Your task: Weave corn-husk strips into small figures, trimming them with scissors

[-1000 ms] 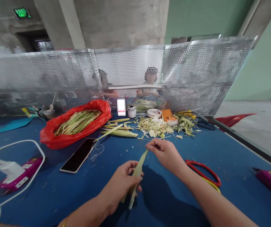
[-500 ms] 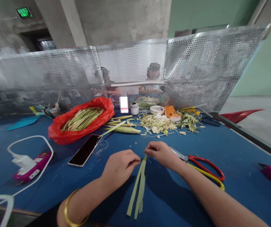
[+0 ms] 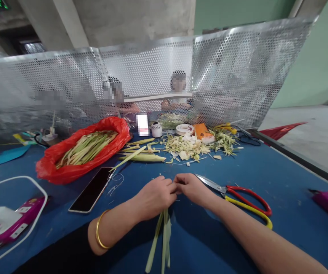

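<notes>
Left hand (image 3: 155, 198) and right hand (image 3: 192, 188) pinch pale green leaf strips (image 3: 164, 239).
Red-handled steel scissors (image 3: 238, 198) just right, black smartphone (image 3: 91, 189) left; hands now touching, earlier apart.

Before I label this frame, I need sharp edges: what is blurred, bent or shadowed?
Head view: the left hand, right hand and green strips are fairly sharp; the pink device at lower left is smeared; the perforated screen bows with lens distortion; the arms throw soft shadows on the blue table.
</notes>
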A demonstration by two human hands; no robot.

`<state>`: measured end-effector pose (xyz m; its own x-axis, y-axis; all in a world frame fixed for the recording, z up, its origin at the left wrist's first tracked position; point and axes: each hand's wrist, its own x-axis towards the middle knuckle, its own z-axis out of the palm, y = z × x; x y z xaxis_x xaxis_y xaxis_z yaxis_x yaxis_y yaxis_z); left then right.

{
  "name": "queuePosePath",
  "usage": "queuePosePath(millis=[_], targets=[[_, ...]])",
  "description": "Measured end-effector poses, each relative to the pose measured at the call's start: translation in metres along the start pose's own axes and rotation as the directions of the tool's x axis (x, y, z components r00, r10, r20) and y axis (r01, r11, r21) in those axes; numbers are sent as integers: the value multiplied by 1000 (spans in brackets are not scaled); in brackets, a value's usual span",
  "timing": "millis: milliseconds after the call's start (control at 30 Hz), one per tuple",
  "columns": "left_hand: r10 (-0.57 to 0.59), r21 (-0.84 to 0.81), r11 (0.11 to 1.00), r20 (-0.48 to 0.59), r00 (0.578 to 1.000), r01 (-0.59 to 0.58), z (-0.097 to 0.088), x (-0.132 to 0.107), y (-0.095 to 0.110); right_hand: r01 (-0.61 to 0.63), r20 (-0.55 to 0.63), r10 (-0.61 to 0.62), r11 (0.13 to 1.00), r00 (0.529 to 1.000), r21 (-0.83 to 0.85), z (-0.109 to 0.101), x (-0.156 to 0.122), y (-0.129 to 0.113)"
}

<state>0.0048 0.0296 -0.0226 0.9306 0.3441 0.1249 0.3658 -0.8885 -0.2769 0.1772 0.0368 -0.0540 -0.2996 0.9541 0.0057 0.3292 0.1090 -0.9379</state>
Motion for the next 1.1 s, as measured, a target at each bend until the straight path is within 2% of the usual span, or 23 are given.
queuePosePath(millis=[67,100,167,233,333,400,467,567,667,767,833,900,1000,1100], targets=[[-83,-208,975,-5,997,80,1,-2,-4,-4,16,4,999,1000,42,0,0,2],[-145,-362,923,-7,989,133,1,-4,-6,-5,27,4,998,1000,63,0,1,2],[-292,-670,706,17,956,227,3,-9,-11,-7,54,2,995,999,104,1,0,3],[-423,-866,403,111,899,296,6,-14,-12,-6,78,-4,991,997,134,3,0,2],[-520,-943,19,275,809,333,12,-17,-9,22,109,-39,989,993,148,6,-2,-2],[-556,-942,-137,330,763,307,16,-15,-5,58,118,-74,989,990,137,7,-4,-5],[-597,-926,-229,376,709,299,18,-12,-2,98,104,-110,989,989,109,7,-7,-8],[-621,-891,-311,455,639,332,20,-6,-3,227,73,-222,972,972,-58,4,-11,-11],[-604,-851,-363,525,599,380,22,0,-7,335,105,-319,903,942,-267,1,-15,-14],[-583,-818,-386,575,574,428,25,3,-10,330,93,-321,850,942,-411,-1,-17,-16],[-563,-806,-394,592,577,442,26,4,-12,298,66,-303,836,951,-460,-1,-17,-16],[-543,-798,-394,602,586,455,26,5,-13,221,41,-225,880,973,-420,-1,-16,-16],[-524,-792,-369,609,595,486,24,5,-14,-3,27,8,985,1000,-174,2,-12,-14],[-504,-805,-324,592,629,497,24,4,-15,-171,39,167,980,985,104,5,-8,-12]])
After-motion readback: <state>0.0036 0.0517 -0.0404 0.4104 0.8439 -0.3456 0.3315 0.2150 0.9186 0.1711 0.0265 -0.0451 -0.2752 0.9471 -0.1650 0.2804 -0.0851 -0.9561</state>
